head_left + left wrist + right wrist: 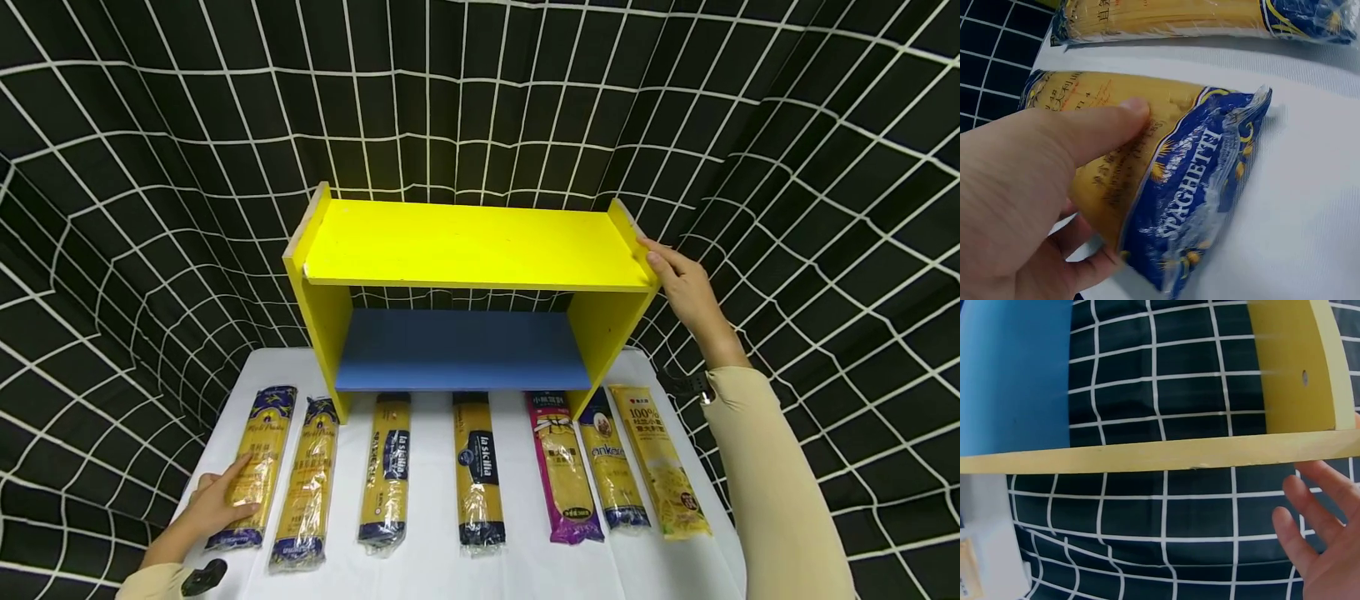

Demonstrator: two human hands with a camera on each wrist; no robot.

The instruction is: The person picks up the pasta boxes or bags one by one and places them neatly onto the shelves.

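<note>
In the left wrist view my left hand (pixel 1029 187) grips a bag of spaghetti (pixel 1172 181), thumb on top and fingers along the side and below. The head view puts this left hand (pixel 210 506) at the far left, on the lower half of that yellow and blue bag (pixel 267 442). My right hand (pixel 690 292) holds the upper right side panel of a two-tier shelf (pixel 472 246), yellow above with a blue lower board (pixel 465 350). From the right wrist, the fingers of the right hand (pixel 1329 531) show outside the yellow panel (pixel 1166 454); the thumb is mostly hidden beyond it.
Further pasta bags lie in a row on the white table (pixel 427 500): a matching bag (pixel 306 483), two la sicilia bags (pixel 385 475) (pixel 478 475), a pink-edged bag (pixel 566 467), a blue-topped bag (pixel 611 458) and a yellow one (pixel 660 462). Black gridded cloth (pixel 480 108) surrounds the table.
</note>
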